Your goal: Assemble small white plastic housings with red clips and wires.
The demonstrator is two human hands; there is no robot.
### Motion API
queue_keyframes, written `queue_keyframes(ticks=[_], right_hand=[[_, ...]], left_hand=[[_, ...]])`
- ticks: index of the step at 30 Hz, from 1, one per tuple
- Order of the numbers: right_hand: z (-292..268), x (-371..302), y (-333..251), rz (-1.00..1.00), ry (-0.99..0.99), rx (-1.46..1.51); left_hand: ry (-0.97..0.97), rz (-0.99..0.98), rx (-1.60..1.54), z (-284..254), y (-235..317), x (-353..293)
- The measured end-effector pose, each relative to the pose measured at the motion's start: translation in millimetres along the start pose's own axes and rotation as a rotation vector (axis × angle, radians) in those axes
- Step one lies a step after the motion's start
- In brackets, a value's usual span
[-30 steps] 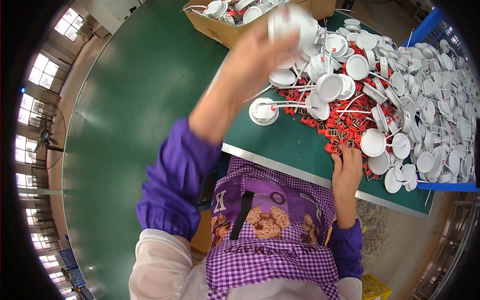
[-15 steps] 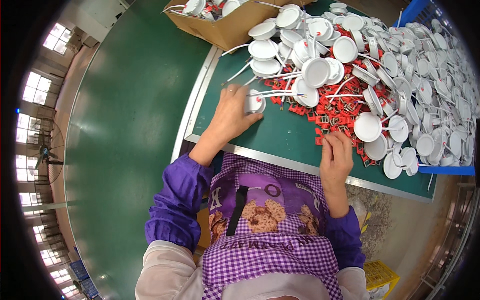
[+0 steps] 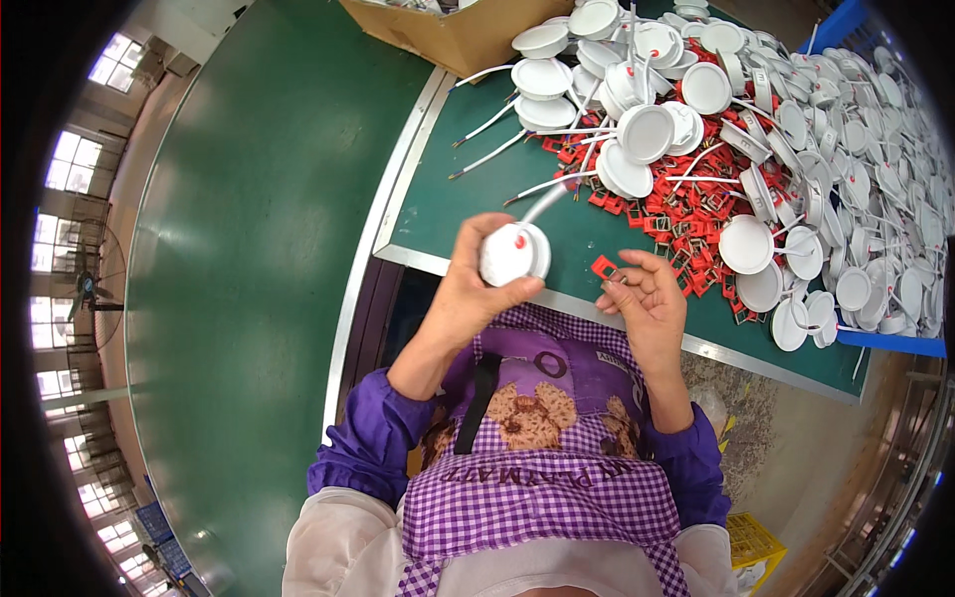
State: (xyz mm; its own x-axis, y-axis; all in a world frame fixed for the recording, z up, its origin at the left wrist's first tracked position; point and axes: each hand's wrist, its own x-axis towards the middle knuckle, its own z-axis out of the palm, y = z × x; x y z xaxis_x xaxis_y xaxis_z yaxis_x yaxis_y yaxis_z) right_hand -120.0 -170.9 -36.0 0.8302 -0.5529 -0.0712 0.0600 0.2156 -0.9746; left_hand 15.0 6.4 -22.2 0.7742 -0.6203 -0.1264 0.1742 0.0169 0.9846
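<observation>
My left hand grips a round white downlight by its rim, raised over the near edge of the table. A short white cable sticks up from a red spot on its back, blurred at the tip. To the right, my right hand pinches a small red clip with a metal part between thumb and fingers. Hand and clip are a short way apart from the downlight. Beyond them lies a heap of similar red clips, with several white downlights piled on and behind it.
A cardboard box holding more pieces stands at the far left of the pile. At right, a blue crate is heaped with white downlights. A metal edge strip divides the work table from a long green surface. A yellow crate sits below right.
My left hand has lifted the downlight off the table and brought it nearer. My right hand has drawn a red clip out of the heap, moving slightly left.
</observation>
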Motion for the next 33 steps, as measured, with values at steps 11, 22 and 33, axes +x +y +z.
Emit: queue_keyframes(ticks=[11, 22, 33], right_hand=[[8, 1, -14, -0.077, 0.149, -0.226], [-3, 2, -56, -0.464, -0.159, -0.869], [6, -18, -48, -0.443, -0.087, -0.936]], left_hand=[[-0.097, 0.056, -0.150, 42, -3, -9], [-0.155, -0.114, -0.061, 55, 2, -7], [-0.152, 0.097, 0.325, 58, -3, -5]])
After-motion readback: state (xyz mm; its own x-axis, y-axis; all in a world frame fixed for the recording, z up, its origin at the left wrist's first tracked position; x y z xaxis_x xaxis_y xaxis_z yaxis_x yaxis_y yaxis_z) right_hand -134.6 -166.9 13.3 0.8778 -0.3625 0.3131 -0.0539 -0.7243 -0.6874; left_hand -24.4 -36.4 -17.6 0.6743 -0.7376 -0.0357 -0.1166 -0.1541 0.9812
